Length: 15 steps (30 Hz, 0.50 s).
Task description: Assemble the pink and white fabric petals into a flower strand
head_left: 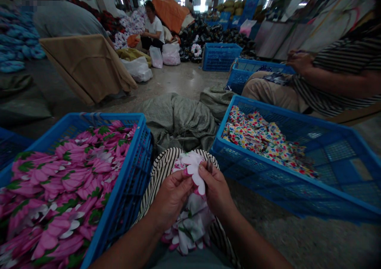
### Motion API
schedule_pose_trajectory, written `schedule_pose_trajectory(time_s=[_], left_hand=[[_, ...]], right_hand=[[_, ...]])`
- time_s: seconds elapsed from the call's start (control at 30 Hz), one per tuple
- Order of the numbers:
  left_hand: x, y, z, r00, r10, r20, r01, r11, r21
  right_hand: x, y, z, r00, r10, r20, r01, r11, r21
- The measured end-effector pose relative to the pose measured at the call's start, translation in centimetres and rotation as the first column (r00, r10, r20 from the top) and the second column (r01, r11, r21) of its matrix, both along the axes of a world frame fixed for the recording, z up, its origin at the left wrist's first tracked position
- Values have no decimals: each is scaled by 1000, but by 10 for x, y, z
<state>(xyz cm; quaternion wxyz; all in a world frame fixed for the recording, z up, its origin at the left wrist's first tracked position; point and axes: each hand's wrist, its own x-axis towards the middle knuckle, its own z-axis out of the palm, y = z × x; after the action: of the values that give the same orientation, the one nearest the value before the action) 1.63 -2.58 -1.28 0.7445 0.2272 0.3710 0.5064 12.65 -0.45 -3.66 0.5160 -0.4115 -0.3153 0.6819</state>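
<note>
Between my two hands, above my lap, is a white and pink petal-shaped fabric piece (pixel 195 172). My left hand (pixel 174 191) pinches its left edge between thumb and fingers. At its right side my right hand (pixel 216 183) is closed on the same piece, and a small dark metal tool (pixel 210 165), its kind unclear, sticks up from between those fingers. More white and pink petal pieces (pixel 190 225), some with green parts, lie on my lap below my hands. Striped cloth (pixel 156 173) covers my knees.
On the left stands a blue crate (pixel 147 138) with pink petal pieces (pixel 74 181). Another blue crate (pixel 327 122), to the right, holds colourful printed pieces (pixel 258 134). A grey-green sack (pixel 178 116) lies ahead. One person (pixel 336 62) sits at the right; others sit farther off.
</note>
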Motion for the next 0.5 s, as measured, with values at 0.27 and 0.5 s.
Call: schedule_pose_trajectory(time_s=[0.27,0.5], left_hand=[[-6,7,0,785,255,-565,-59,938,341],[-6,12,-3,969,156,-190,-141,986,93]], right_hand=[[3,-2,14,918,90,387,-226,919,322],[2,9,-7,992,-109,63,107,994,29]])
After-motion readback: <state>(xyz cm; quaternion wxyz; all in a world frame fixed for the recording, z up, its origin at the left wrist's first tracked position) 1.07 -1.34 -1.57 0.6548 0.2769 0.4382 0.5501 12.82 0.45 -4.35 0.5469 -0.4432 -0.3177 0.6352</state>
